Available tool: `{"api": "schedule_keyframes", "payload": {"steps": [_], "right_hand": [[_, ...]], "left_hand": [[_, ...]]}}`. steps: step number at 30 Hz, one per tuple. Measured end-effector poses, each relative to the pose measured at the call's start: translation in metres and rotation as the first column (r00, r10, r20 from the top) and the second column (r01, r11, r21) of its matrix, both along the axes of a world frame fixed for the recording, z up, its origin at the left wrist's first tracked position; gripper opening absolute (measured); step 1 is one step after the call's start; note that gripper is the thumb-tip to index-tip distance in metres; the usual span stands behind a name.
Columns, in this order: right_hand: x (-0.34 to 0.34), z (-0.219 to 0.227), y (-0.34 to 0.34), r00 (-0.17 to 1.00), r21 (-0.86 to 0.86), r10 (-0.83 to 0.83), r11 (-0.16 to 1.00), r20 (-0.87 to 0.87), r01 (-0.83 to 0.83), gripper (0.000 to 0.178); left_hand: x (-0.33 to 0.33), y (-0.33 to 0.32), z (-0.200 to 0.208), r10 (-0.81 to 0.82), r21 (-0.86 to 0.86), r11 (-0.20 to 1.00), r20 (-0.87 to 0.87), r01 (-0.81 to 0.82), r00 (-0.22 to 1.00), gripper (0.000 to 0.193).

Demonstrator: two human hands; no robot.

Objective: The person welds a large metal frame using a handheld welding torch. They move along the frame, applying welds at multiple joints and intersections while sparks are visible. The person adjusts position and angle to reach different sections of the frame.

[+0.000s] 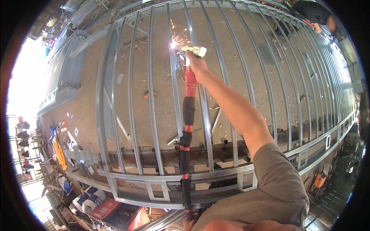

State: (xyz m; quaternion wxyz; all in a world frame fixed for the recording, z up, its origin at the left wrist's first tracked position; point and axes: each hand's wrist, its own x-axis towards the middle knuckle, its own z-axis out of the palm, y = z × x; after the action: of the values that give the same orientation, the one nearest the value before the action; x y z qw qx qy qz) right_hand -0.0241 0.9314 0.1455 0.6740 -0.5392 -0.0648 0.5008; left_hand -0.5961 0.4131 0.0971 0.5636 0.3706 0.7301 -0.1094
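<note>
My right hand (196, 66), with the arm stretched forward, is closed around a pale yellow welding gun (195, 50). Bright sparks (176, 41) burst from its tip against a silver metal stud (172, 75) of a large frame. From the gun a long straight shaft (188, 109), wrapped in red and black tape, runs back toward my body; whether it is a pole or a stiff cable I cannot tell. At its near end my left hand (189, 223) is closed around the shaft, partly cut off by the lower edge.
Parallel studs lie between the frame's near rail (216, 172) and far rail. Stacked metal profiles (63, 73) lie at left. Another person (314, 15) bends over the frame at far right. A red box (104, 208) sits at near left, an orange box (319, 180) at right.
</note>
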Motion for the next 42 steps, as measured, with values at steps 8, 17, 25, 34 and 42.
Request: {"api": "schedule_keyframes", "payload": {"steps": [8,17,25,34,42], "right_hand": [[-0.003,-0.003,-0.001,1.000,0.011,0.006,1.000,0.012,-0.006,0.039],[-0.009,0.013,-0.027,0.999,0.034,-0.045,0.998,0.000,0.045,0.040],[-0.039,0.016,-0.095,0.991,-0.008,-0.053,0.999,-0.122,0.052,0.034],[-0.048,0.022,-0.118,0.990,-0.059,0.029,0.998,-0.137,-0.037,0.034],[-0.044,0.022,-0.113,0.995,-0.099,0.052,0.993,-0.081,-0.060,0.037]], "left_hand": [[0.005,-0.008,0.002,0.009,-0.008,1.000,-0.018,-0.009,1.000,0.034],[-0.001,-0.027,0.011,0.055,-0.015,0.998,-0.067,-0.056,0.996,0.034],[-0.022,-0.055,0.024,0.125,-0.025,0.991,-0.146,-0.130,0.981,0.035],[-0.028,-0.070,0.025,0.165,-0.023,0.985,-0.188,-0.173,0.968,0.035],[-0.031,-0.077,0.025,0.178,-0.015,0.983,-0.209,-0.185,0.962,0.036]]}}
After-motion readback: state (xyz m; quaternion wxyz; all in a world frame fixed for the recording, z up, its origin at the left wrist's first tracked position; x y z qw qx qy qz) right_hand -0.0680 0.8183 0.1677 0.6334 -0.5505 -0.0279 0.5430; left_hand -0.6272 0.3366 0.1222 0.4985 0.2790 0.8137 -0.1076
